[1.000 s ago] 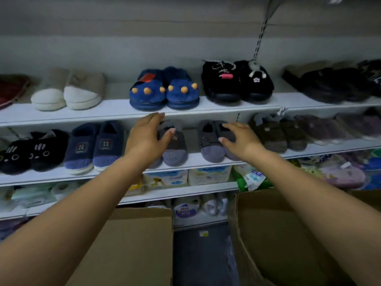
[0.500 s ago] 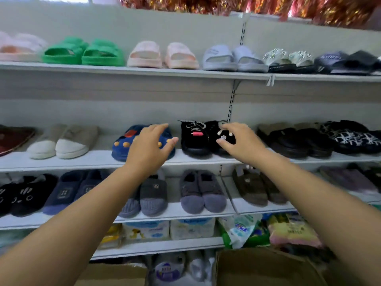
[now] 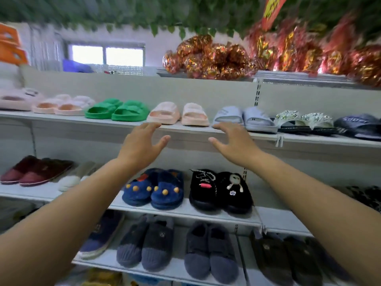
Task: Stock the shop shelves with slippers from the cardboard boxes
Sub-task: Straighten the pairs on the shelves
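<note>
Both hands are held up empty, nothing gripped: the left hand [image 3: 142,146] and the right hand [image 3: 235,141] are kept apart, fingers spread and relaxed, palms turned toward the shelving. The fingertips are seen right at the front edge of the top shelf [image 3: 61,120], the left ones just under the pale pink slides [image 3: 178,114] and the right ones just under the light blue slides [image 3: 245,118]. Whether that edge is actually touched can't be told, tbh. On the same shelf, green slides [image 3: 117,110] are parked left of the pink pair, and jewelled sandals [image 3: 303,118] plus a dark slide [image 3: 358,123] printed "Super" are set further right. One level down, the middle shelf [image 3: 185,211] is stocked with blue plush slippers [image 3: 154,190] dotted in yellow, black plush slippers [image 3: 220,190] just beside them, and maroon slippers [image 3: 35,170] way off left. Below that, two pairs of grey slippers [image 3: 144,246] are lined up on the lower shelf [image 3: 177,272]. Shiny red-and-gold foil bundles [image 3: 208,56] are piled on top of the unit, pretty blurred.
</note>
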Demonstrator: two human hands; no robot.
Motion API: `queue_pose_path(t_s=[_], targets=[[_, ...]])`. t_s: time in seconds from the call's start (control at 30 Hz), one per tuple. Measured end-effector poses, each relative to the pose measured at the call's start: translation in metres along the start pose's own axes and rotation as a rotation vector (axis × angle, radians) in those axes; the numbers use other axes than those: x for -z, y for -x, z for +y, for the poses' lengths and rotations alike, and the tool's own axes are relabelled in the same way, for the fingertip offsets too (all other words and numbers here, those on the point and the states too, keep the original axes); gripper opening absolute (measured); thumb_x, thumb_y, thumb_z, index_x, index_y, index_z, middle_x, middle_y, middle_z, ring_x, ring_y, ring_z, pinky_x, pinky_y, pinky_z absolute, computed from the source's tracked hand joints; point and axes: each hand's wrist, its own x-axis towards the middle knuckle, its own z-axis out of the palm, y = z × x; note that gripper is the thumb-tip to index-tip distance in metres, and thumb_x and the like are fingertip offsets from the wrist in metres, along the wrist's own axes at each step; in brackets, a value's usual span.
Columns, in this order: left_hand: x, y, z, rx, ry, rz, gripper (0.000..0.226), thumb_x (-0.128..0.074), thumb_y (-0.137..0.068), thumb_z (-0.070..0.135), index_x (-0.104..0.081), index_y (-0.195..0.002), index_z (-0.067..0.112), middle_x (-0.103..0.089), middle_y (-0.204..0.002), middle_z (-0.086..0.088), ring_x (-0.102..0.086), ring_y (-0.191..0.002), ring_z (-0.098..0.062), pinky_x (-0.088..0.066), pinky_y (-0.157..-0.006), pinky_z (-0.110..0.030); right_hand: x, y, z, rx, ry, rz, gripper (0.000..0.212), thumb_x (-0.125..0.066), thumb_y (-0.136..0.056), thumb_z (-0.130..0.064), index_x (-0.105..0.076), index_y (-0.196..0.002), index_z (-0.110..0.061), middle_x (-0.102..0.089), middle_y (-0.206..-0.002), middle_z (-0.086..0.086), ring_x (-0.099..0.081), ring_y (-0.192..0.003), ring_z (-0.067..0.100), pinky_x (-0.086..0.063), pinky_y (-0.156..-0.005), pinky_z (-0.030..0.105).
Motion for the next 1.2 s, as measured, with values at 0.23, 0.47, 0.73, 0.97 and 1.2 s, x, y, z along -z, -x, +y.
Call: queue_pose_path(t_s=[0.23,0.47,0.73,0.97,1.2], targets=[[0.002,-0.065,-0.019,0.038,-0.077,-0.099,0.056,-0.051,-0.1,0.052,-0.048,-0.148,0.022,-0.051,-0.146,-0.012,-0.045,-0.136,-0.032,-0.038,-0.11,-0.044,-0.018,-0.059,-0.024,-0.037,-0.029,-0.059,0.048,-0.061,-0.098,-0.038,-0.056,-0.141,-0.018,-0.057,-0.144,0.005,-0.051,-0.132,0.024,-0.039,-0.106,0.034],[-0.021,-0.112,-0.021,0.013,-0.124,-0.263,0.047,-0.041,-0.103,0.054,-0.067,-0.126,0.023,-0.064,-0.134,-0.009,-0.057,-0.119,-0.033,-0.046,-0.097,-0.039,-0.04,-0.109,-0.024,-0.233,0.046,-0.144,0.045,-0.052,-0.1,-0.039,-0.058,-0.139,-0.018,-0.057,-0.145,0.009,-0.053,-0.13,0.029,-0.04,-0.102,0.033],[-0.041,-0.118,-0.032,-0.068,-0.167,-0.266,0.048,-0.033,-0.101,0.063,-0.059,-0.135,0.042,-0.052,-0.15,0.003,-0.045,-0.126,-0.042,-0.039,-0.102,-0.044,-0.061,-0.119,-0.026,-0.223,0.075,-0.081,0.03,-0.054,-0.097,-0.027,-0.073,-0.121,-0.023,-0.07,-0.122,0.006,-0.061,-0.112,0.027,-0.046,-0.089,0.03],[-0.047,-0.117,-0.036,-0.101,-0.225,-0.231,0.055,-0.023,-0.1,0.063,-0.058,-0.133,0.036,-0.054,-0.145,-0.008,-0.048,-0.121,-0.043,-0.035,-0.104,-0.046,-0.05,-0.106,-0.025,-0.19,0.025,-0.037,0.032,-0.059,-0.097,-0.028,-0.068,-0.127,-0.021,-0.068,-0.127,0.005,-0.06,-0.111,0.021,-0.04,-0.088,0.024],[-0.057,-0.104,0.015,-0.278,0.023,-0.057,0.053,-0.045,-0.102,0.051,-0.055,-0.141,0.018,-0.054,-0.146,-0.007,-0.041,-0.136,-0.03,-0.036,-0.111,-0.045,-0.003,-0.073,0.008,-0.139,0.167,0.182,0.031,-0.063,-0.098,-0.033,-0.068,-0.125,-0.017,-0.067,-0.127,0.0,-0.054,-0.123,0.02,-0.038,-0.098,0.028]])
